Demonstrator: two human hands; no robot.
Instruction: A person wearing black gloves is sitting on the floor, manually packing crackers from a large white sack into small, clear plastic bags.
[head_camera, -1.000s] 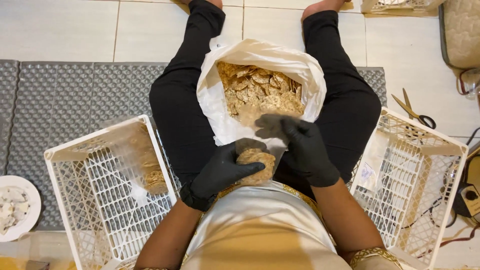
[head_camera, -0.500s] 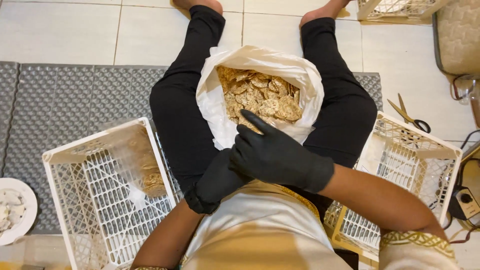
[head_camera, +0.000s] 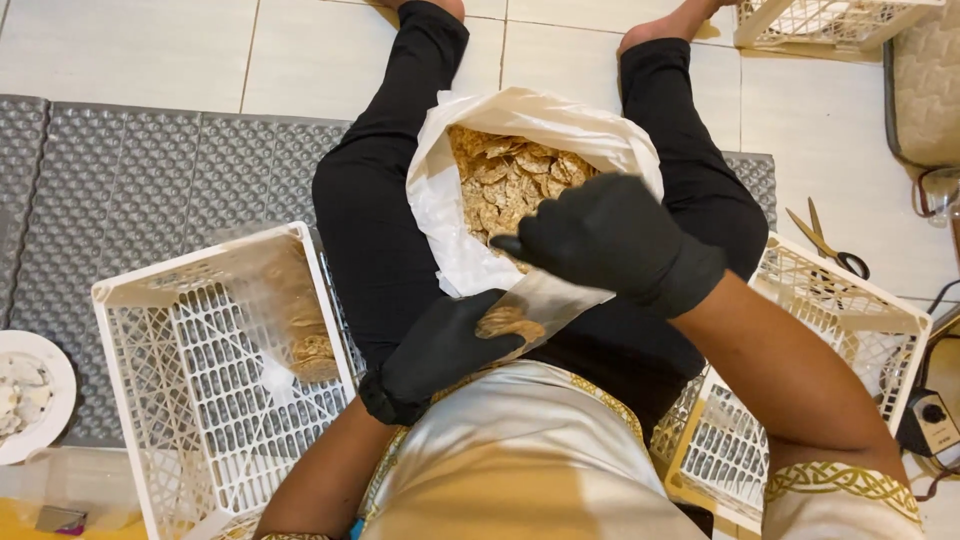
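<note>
I sit on the floor with legs apart, a big white bag (head_camera: 445, 215) of round tan crackers (head_camera: 510, 175) between them. My left hand (head_camera: 440, 345), in a black glove, holds a small clear pouch (head_camera: 540, 305) with a few crackers in it, close to my lap. My right hand (head_camera: 610, 240), also in a black glove, hovers over the big bag's near edge, fingers pointing left, just above the pouch's open end. Whether it holds crackers cannot be seen.
A white plastic crate (head_camera: 190, 400) at my left holds a filled clear pouch of crackers (head_camera: 300, 330). Another white crate (head_camera: 850, 330) stands at my right, scissors (head_camera: 830, 245) beyond it. A white plate (head_camera: 30, 400) lies far left on the grey foam mat (head_camera: 130, 190).
My right hand has risen from the pouch and swung forward over the big bag. The left hand still holds the pouch, now tilted up and more exposed.
</note>
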